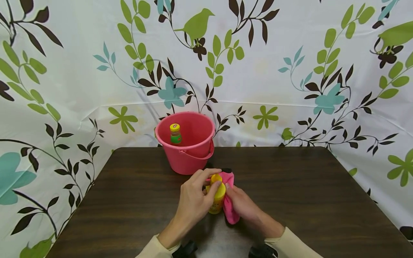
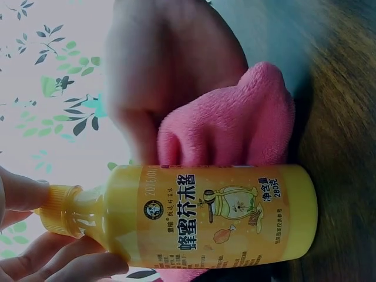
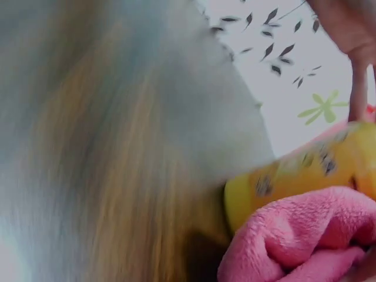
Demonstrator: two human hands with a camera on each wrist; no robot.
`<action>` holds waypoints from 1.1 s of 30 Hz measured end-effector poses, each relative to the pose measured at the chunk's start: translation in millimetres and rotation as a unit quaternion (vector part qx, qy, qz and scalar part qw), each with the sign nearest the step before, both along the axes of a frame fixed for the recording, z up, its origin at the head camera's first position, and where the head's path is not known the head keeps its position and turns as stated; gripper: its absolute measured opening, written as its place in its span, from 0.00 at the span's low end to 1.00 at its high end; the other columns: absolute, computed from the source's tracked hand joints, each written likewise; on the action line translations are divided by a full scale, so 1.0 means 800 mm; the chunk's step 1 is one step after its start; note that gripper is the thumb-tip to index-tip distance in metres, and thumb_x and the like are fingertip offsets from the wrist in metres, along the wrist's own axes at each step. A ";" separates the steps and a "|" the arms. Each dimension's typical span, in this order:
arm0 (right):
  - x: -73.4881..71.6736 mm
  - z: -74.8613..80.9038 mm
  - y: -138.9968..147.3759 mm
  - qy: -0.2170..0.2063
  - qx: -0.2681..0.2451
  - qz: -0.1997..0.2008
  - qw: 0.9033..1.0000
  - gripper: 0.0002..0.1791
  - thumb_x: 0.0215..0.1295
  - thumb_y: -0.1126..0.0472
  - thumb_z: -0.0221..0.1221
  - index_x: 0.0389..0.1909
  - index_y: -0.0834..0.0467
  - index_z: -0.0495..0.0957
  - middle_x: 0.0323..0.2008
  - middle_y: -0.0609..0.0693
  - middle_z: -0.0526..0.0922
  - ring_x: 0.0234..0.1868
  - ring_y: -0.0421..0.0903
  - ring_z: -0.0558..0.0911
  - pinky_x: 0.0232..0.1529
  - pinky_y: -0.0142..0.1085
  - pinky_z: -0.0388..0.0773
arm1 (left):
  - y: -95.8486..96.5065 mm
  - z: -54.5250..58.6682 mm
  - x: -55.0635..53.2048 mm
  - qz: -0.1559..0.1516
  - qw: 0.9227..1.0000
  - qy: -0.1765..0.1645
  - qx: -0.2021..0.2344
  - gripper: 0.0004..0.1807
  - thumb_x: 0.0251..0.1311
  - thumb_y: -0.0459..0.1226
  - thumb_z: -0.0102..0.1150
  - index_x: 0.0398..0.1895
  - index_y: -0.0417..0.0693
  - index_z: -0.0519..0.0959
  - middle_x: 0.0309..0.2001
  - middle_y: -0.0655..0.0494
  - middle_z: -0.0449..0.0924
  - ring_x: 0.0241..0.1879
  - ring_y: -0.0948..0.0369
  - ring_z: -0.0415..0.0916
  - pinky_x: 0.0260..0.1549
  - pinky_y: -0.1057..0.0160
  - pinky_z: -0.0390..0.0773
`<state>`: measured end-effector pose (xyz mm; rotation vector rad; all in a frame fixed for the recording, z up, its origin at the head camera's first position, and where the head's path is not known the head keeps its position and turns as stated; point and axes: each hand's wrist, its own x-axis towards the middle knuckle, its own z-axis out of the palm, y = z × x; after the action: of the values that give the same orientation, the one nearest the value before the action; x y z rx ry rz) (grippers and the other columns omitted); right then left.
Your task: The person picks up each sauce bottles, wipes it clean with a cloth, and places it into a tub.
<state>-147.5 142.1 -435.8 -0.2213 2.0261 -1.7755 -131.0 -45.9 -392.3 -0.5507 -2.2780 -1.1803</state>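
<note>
A yellow squeeze bottle of sauce (image 2: 217, 217) with printed writing stands upright on the table. My left hand (image 1: 197, 195) pinches it by its yellow cap (image 2: 59, 210) and neck. On the bottle's right side, my right hand (image 1: 246, 208) holds a bunched pink cloth (image 1: 229, 208) against it. In the left wrist view the cloth folds lie along the bottle's label side, with the right hand behind them. The right wrist view shows the cloth next to the lower part of the bottle; most of the right hand is out of that frame.
Behind the hands, a pink bucket (image 1: 185, 161) stands near the back edge of the dark wooden table (image 1: 290, 186). Inside it is a small jar (image 1: 175, 134) with a yellow lid and green label. A patterned curtain (image 1: 258, 82) hangs behind the table.
</note>
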 end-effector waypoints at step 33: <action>0.040 0.100 -0.006 0.023 -0.168 -0.110 0.979 0.32 0.86 0.42 0.41 0.71 0.65 0.66 0.60 0.54 0.75 0.63 0.49 0.76 0.61 0.34 0.81 | 0.001 -0.002 -0.002 0.021 0.999 0.030 -0.019 0.16 0.60 0.36 0.76 0.51 0.54 0.86 0.35 0.56 0.85 0.32 0.62 0.85 0.28 0.71 0.81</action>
<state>-115.5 137.1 -356.1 -0.1441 1.8281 -2.2696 -132.6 -44.7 -394.1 -0.5430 -2.2542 -1.0878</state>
